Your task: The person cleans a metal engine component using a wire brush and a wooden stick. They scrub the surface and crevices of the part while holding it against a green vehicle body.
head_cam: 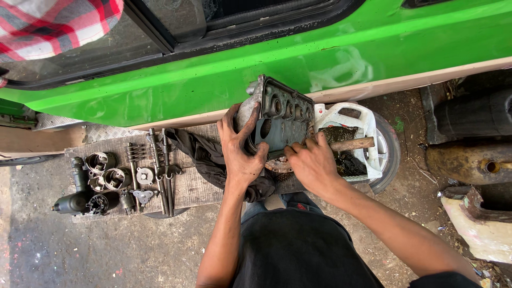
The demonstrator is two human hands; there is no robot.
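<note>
No labels, signs or screens showed. Only package: cut-open white plastic jug [368, 124], right of bench, lay on side, dark oily contents, wooden handle sticking out.

The engine part [282, 120] under the left hand's [241, 152] grip is cast metal, dull grey and grimy. Below that grip lies a dark, limp cloth [205, 160], matt and creased. The desk [189, 186] is rough, weathered wood. Right of the right hand [314, 165], a white plastic tub [368, 122] looks oil-stained. The car body [320, 58] is glossy green paint.
</note>
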